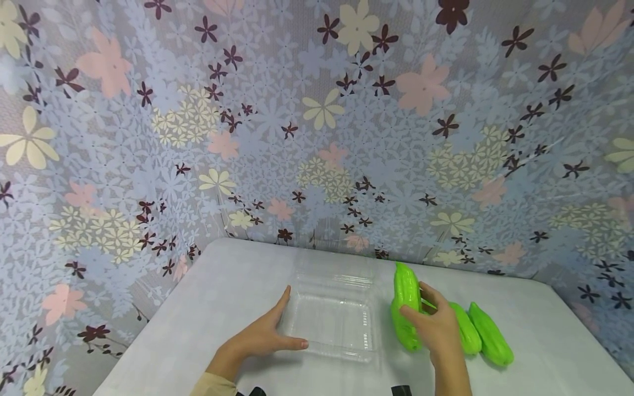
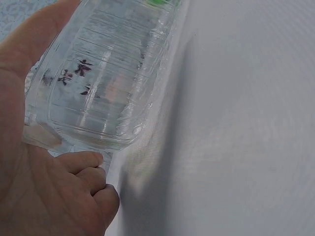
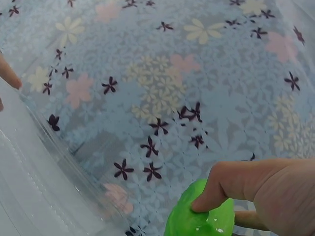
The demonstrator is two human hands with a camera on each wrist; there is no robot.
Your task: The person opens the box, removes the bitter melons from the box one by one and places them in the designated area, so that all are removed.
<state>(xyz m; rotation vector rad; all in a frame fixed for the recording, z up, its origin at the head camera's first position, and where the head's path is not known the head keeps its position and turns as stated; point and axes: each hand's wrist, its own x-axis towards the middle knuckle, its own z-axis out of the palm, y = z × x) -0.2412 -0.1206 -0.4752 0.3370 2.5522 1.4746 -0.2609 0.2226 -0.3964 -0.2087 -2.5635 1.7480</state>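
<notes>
A clear plastic container (image 1: 329, 324) with ribbed walls sits on the table. My left hand (image 1: 264, 333) grips its near left corner, thumb along the front edge and index finger along the left side. In the left wrist view the other fingers (image 2: 81, 182) curl beside the container's end. My right hand (image 1: 436, 322) holds a long bright green vegetable (image 1: 406, 300), bumpy like a bitter gourd, upright just right of the container. The right wrist view shows the thumb (image 3: 209, 196) pressed on its top. Two similar green vegetables (image 1: 490, 335) lie behind and right of that hand.
The white table (image 1: 198, 308) runs back to a flower-patterned curtain (image 1: 317, 137) that stands close behind it and at both sides. Dark objects (image 1: 401, 390) show at the bottom edge of the head view.
</notes>
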